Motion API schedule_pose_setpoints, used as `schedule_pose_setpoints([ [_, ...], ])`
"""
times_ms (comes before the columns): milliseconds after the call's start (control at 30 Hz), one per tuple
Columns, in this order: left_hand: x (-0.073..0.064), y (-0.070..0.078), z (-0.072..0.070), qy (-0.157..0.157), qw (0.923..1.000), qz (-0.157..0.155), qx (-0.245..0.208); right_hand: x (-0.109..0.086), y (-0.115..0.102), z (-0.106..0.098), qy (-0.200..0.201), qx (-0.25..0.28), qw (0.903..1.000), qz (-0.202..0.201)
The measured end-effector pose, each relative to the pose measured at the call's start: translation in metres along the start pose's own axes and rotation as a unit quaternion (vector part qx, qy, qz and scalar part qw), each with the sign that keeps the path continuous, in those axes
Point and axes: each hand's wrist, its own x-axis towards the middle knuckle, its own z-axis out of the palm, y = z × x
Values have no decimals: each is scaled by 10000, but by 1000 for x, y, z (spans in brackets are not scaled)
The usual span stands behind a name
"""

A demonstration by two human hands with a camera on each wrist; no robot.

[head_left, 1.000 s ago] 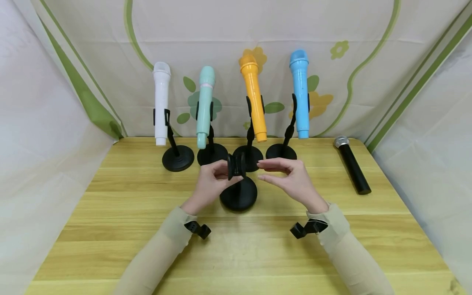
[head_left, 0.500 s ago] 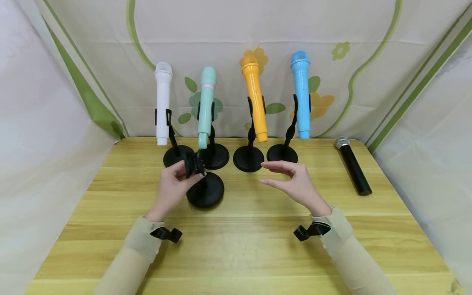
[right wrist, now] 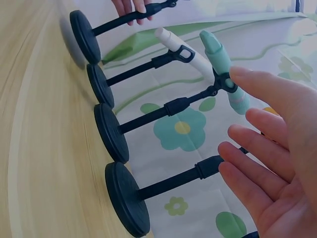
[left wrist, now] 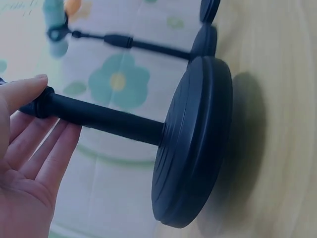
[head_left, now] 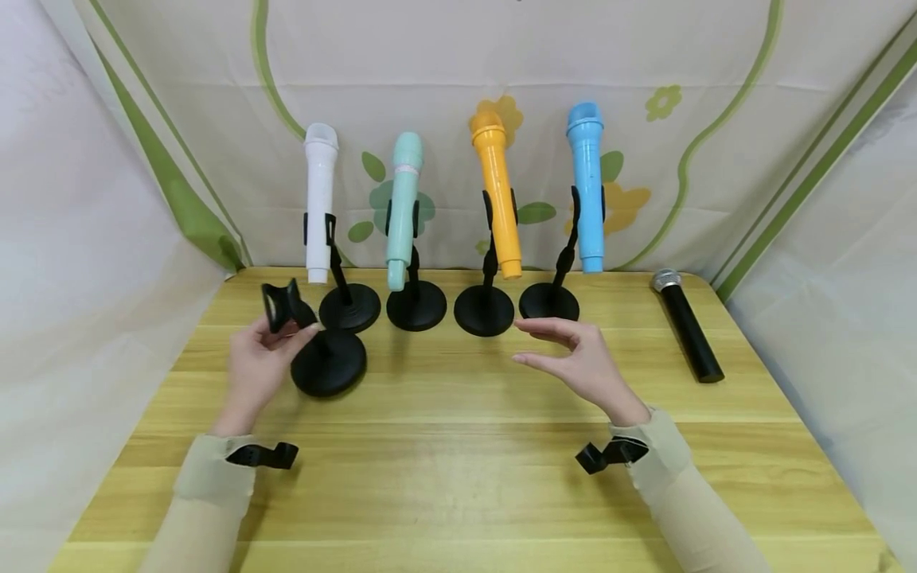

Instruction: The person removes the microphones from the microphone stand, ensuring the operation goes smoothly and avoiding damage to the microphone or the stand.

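My left hand (head_left: 259,362) pinches the upper pole of a black microphone stand (head_left: 329,368) whose clip holds no microphone. The left wrist view has the thumb and fingers round the collar of its pole (left wrist: 114,121), with the round base (left wrist: 193,144) tilted over the table and a shadow beside it. At the right of centre, my right hand (head_left: 573,360) is held in the air, thumb and fingers apart, nothing between them. It is nearest to the stands carrying the orange microphone (head_left: 496,195) and the blue microphone (head_left: 587,187).
A white microphone (head_left: 320,203) and a mint-green microphone (head_left: 404,208) sit in clips on stands, in one row with the orange and blue ones along the table's back. A black microphone (head_left: 688,326) with a silver head lies at the right. Patterned cloth (head_left: 444,48) hangs behind.
My left hand has carried the bare stand leftward from the middle to in front of the white microphone's stand, its clip now leaning left. My right hand has stayed almost in place.
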Motion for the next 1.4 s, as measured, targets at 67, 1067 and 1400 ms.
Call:
schedule_pose_setpoints([
  [67,5,-3,-8,197,9996,7,-192,-1,0,-1,12,-32,10000,21],
  [1067,110,-62,-56,920,9818,-1575,-527,-2,3,-5,58,-47,10000,41],
  [1400,117,-68,-54,508,9818,-1826,75,-2,3,-8,111,-55,9999,42],
])
